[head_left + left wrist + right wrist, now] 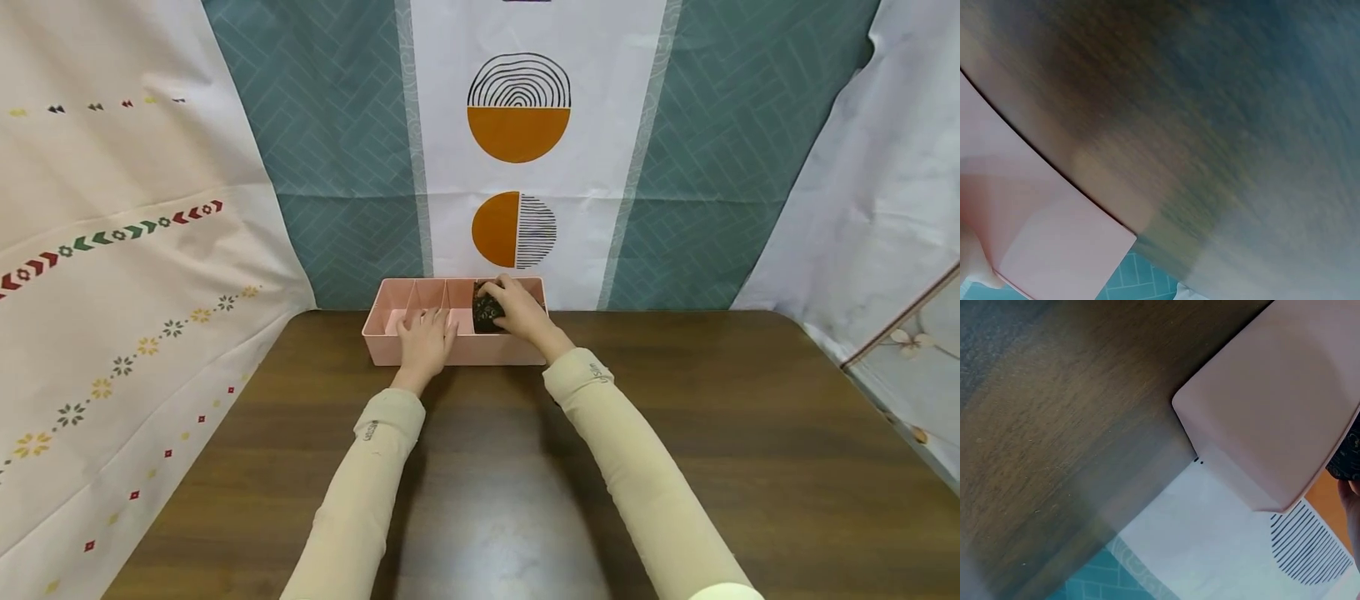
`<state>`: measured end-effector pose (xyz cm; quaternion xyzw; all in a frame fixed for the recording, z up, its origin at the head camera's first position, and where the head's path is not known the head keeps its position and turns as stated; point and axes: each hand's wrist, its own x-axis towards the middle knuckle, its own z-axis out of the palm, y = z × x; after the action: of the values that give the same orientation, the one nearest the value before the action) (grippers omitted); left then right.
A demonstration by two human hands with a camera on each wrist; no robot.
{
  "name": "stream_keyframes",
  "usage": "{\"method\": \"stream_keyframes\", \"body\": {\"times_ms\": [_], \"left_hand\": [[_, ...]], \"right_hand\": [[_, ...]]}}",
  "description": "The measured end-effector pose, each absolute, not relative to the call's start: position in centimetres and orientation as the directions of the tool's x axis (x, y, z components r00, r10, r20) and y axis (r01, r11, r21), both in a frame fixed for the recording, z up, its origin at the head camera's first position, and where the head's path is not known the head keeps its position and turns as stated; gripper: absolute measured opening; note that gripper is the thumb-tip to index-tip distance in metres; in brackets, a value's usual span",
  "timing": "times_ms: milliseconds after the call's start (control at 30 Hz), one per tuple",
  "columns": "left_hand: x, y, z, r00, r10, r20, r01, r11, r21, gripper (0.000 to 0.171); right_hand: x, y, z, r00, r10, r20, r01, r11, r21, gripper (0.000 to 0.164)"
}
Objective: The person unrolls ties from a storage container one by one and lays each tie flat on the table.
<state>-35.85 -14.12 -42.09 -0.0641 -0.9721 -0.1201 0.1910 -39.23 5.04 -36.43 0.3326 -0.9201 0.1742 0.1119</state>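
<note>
A long pink divided box (491,350) stands at the far edge of the table, against the hanging cloth. My right hand (522,312) is over its right part and pinches a black patterned cloth (485,310), which looks folded and sits in the right compartment. In the right wrist view, the black cloth (1346,453) shows past the box's rim, with fingers touching it. My left hand (424,343) rests over the front rim with its fingers fairly straight, reaching above the left-middle compartments. Only a bit of the left hand (974,259) appears in the left wrist view, beside the pink box wall (1054,244).
The brown wooden table (495,467) spreads out in front of the box and to both sides. A teal and white patterned cloth (345,167) hangs behind it. Pale curtains (150,250) flank the table on the left and right.
</note>
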Motion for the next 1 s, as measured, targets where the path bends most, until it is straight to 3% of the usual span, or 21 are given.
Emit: {"method": "stream_keyframes", "body": {"times_ms": [333,567,1000], "left_hand": [[-35.4,-14.0,-41.7,-0.938,0.084,0.336,0.152,0.971,0.183,0.046],[-35.3,-13.9,-41.5,-0.933,0.076,0.351,0.146,0.974,0.176,0.044],[-35.3,-14.0,-41.5,-0.929,0.071,0.364,0.142,0.975,0.173,0.045]], "right_hand": [[-38.4,5.6,-36.2,-0.747,-0.560,0.359,-0.660,0.693,-0.291,0.046],[-37.6,5.9,-35.5,-0.716,-0.563,0.413,-0.689,0.665,-0.289,0.046],[-36.1,6.7,-34.9,-0.721,-0.539,0.436,-0.687,0.639,-0.347,0.048]]}}
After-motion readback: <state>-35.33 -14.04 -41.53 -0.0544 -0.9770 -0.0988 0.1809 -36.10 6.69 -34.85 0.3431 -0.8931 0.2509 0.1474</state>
